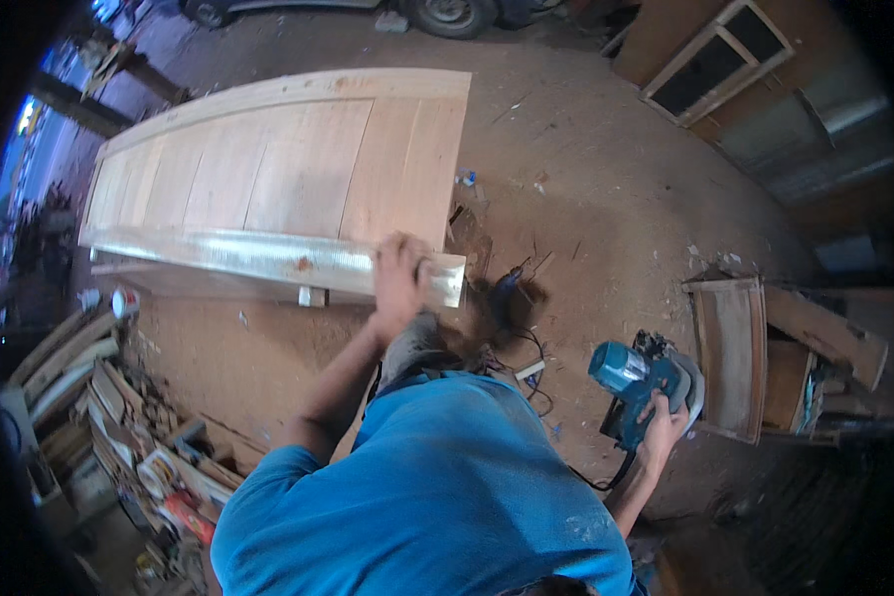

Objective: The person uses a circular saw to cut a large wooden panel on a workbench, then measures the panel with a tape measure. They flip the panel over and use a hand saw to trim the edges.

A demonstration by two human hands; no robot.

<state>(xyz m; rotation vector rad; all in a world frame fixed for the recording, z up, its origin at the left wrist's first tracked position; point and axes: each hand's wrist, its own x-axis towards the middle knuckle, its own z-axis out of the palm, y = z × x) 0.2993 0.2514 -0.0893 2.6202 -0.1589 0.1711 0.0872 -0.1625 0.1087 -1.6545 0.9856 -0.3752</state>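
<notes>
A long pale wooden panel (303, 164) made of joined boards lies raised off the ground in front of me. Along its near side runs a narrow wooden board (268, 252), shiny in the light. My left hand (400, 280) is closed over this board near its right end; the fingers are slightly blurred. Out to my right, away from the panel, my right hand (663, 427) grips the handle of a teal circular saw (624, 368). The saw hangs above the ground with its black cord (594, 485) trailing back toward me.
Another dark power tool (508, 288) lies on the ground beyond the board's end, near a cord. Scrap wood (99, 407) is piled at the left. A wooden box (730, 358) with offcuts stands at the right. Wooden panels lean at the upper right; a vehicle (368, 8) stands far off.
</notes>
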